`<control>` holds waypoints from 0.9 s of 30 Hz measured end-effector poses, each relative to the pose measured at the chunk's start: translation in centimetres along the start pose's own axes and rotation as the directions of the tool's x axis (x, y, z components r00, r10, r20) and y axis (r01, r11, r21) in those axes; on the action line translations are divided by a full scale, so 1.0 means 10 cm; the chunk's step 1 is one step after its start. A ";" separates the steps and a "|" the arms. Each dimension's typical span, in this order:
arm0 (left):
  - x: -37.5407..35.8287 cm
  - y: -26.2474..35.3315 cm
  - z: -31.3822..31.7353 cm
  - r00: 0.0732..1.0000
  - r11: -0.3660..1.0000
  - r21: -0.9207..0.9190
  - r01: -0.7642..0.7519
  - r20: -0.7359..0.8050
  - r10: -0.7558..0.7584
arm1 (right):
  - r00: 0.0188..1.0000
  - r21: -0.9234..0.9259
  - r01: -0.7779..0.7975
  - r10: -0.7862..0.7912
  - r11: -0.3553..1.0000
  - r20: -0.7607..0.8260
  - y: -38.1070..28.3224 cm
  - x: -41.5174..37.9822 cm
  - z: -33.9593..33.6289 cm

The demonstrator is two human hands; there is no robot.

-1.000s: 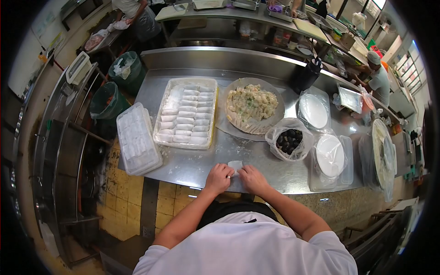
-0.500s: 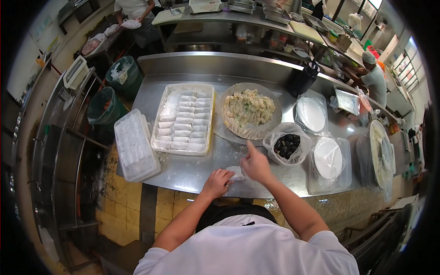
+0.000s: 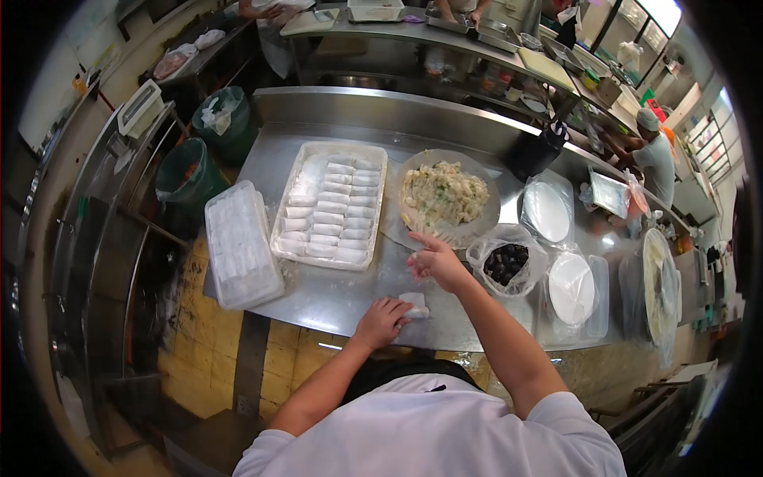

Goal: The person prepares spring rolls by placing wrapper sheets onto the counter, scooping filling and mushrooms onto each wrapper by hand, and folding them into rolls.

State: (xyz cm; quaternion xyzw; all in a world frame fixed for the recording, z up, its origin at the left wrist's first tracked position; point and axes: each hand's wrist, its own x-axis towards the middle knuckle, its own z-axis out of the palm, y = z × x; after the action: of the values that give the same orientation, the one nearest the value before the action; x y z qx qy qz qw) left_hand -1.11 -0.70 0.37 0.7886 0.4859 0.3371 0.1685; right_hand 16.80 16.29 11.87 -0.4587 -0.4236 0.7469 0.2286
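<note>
My left hand (image 3: 383, 322) is at the table's near edge, fingers curled against a small white wrapper roll (image 3: 416, 304) that lies on the steel. My right hand (image 3: 435, 264) is raised beyond the roll, close to the near rim of a round dish of pale chopped filling (image 3: 445, 195) with green bits. Its index finger points out, the other fingers are loosely bent, and I see nothing held in it. Left of the dish, a white tray (image 3: 280, 238) carries rows of white floured rolls (image 3: 329, 207).
A lidded plastic box (image 3: 242, 246) of rolls sits at the table's left corner. On the right are a bag of dark pieces (image 3: 506, 264), bagged white discs (image 3: 571, 288) and a black bottle (image 3: 542, 149). Green bins (image 3: 189, 171) stand left; other people work at the far counters.
My right hand has moved away from the roll, up and slightly left toward the filling dish. My left hand stays by the roll. The whole view has shifted slightly.
</note>
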 end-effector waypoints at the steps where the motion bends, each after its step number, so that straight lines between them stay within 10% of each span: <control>1: 0.01 0.02 -0.02 1.000 1.000 0.004 -0.001 -0.010 0.002 | 0.997 -0.192 0.067 -0.062 0.979 0.035 0.12 -0.03 -0.08; 3: 0.02 0.03 -0.04 1.000 1.000 0.009 -0.008 -0.029 0.008 | 0.977 -0.533 0.212 -0.161 0.819 0.142 0.37 -0.08 -0.22; 5: 0.03 0.01 -0.03 0.999 1.000 0.009 -0.020 -0.046 0.020 | 0.897 -0.891 0.389 -0.317 0.235 0.308 0.40 -0.33 -0.22; 6: 0.02 0.01 -0.02 0.999 1.000 0.013 -0.015 -0.042 0.016 | 0.842 -0.907 0.401 -0.340 -0.124 0.419 0.42 -0.43 -0.22; 10: 0.03 0.01 0.00 0.999 1.000 0.020 -0.009 -0.042 0.010 | 0.801 -0.728 0.395 -0.178 -0.560 0.572 0.59 -0.55 -0.33; 15: 0.04 0.03 -0.03 0.998 1.000 0.009 -0.008 -0.065 0.008 | 0.744 -0.578 0.370 -0.140 -0.727 0.653 0.93 -0.48 -0.49; 21: 0.06 0.02 -0.02 0.999 1.000 -0.007 0.018 -0.046 -0.019 | 0.839 -0.735 0.291 -0.206 -0.612 0.504 0.84 -0.87 -0.61; 25: 0.08 -0.02 0.02 0.999 0.999 -0.024 0.038 -0.022 -0.038 | 0.812 -0.877 0.479 -0.364 -0.032 0.457 1.03 -0.91 -0.24; 27: 0.11 -0.02 0.00 0.997 0.997 -0.024 0.068 0.023 -0.067 | 0.766 -0.890 0.449 -0.480 -0.076 0.427 1.09 -0.89 -0.05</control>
State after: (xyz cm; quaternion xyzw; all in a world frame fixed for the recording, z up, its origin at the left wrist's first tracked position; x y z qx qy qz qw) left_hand -0.92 0.35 0.63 0.7733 0.5062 0.3283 0.1948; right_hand 22.01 4.15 6.93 -0.3243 -0.9266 0.1489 0.1182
